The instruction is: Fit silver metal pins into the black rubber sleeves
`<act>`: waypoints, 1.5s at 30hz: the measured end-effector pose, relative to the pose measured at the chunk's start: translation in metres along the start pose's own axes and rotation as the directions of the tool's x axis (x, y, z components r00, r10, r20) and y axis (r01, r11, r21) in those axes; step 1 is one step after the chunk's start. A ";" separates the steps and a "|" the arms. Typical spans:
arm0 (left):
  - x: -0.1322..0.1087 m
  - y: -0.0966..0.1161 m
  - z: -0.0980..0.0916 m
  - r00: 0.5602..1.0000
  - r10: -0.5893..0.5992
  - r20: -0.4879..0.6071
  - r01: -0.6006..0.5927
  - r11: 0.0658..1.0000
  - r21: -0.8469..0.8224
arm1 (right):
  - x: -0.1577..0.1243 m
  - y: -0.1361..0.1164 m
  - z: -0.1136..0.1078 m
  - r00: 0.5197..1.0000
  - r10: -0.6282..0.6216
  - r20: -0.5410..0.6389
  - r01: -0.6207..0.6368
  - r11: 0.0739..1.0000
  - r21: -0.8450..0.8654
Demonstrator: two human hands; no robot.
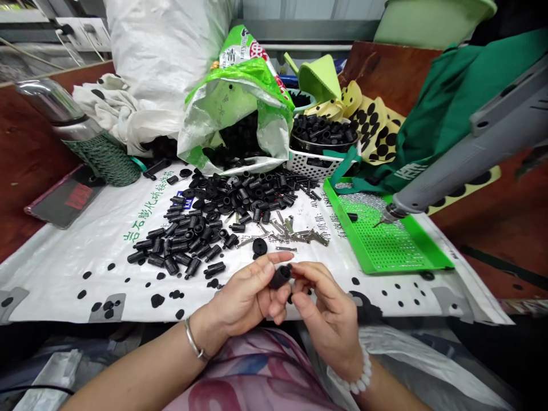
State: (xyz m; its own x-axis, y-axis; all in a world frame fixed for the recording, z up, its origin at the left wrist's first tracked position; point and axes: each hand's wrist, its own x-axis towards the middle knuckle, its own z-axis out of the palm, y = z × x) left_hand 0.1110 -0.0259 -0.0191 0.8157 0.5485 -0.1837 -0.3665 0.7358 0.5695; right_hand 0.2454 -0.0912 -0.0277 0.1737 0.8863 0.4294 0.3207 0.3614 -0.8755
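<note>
Between thumb and fingers, my left hand [252, 291] holds a black plastic sleeve [280, 277], its open end tilted up to the right. My right hand [325, 302] is right beside it, fingers curled and pinched near the sleeve's rim; a small dark piece shows at its fingertips, too small to name. Beyond my hands lies a heap of similar black sleeves [184, 245]. A round black cap [259, 246] and several thin metal strips [295, 231] lie just past my fingers.
A green tray [411, 260] with small silvery parts stands at right, beneath a hanging grey electric screwdriver [440, 154]. An open bag [240, 114] of black parts and a white basket [314, 162] stand behind. A flask [92, 137] and phone [64, 197] are at left.
</note>
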 end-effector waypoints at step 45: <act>-0.015 0.014 -0.007 0.855 0.494 0.160 -0.090 -0.162 0.983 | 0.012 0.004 0.004 0.919 -0.326 0.223 0.390 0.837 -0.384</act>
State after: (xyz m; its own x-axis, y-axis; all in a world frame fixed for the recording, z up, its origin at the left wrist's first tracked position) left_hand 0.0905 -0.0210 -0.0137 0.5879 0.7687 0.2521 0.4254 -0.5588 0.7119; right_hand 0.2446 -0.0782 -0.0272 -0.1530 0.7611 0.6303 0.6939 0.5369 -0.4799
